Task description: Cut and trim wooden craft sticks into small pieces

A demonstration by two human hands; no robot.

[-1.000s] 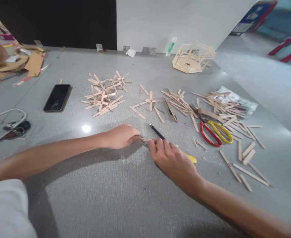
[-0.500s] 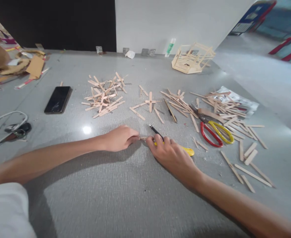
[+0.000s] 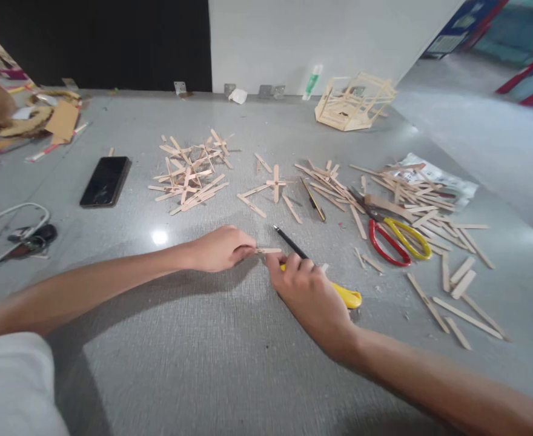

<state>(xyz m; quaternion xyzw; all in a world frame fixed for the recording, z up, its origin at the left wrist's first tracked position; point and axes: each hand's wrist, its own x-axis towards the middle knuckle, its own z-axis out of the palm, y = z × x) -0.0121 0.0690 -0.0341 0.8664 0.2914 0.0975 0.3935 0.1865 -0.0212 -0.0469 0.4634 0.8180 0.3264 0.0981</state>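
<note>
My left hand (image 3: 223,248) is closed, pinching a short wooden craft stick (image 3: 269,251) that points right. My right hand (image 3: 309,287) is closed around a yellow-handled cutter (image 3: 347,295); its blade is hidden by my fingers. The right thumb and fingertips are close beside the stick's free end; I cannot tell whether they touch it. A black pen (image 3: 290,241) with a metal tip lies just beyond my right hand, partly covered by the fingers. Several craft sticks joined in crosses and angles (image 3: 275,183) lie farther back.
Red-and-yellow-handled scissors (image 3: 389,242) lie to the right, among loose sticks (image 3: 423,227). A pile of sticks (image 3: 189,175) is at back left, near a phone (image 3: 105,181). A stick frame model (image 3: 352,112) and a glue tube (image 3: 312,82) stand by the wall. Another pen (image 3: 312,200) lies ahead.
My right hand has turned slightly, and the yellow cutter's rear end has swung toward me. More of the craft stick now shows between the hands. My left hand has barely moved.
</note>
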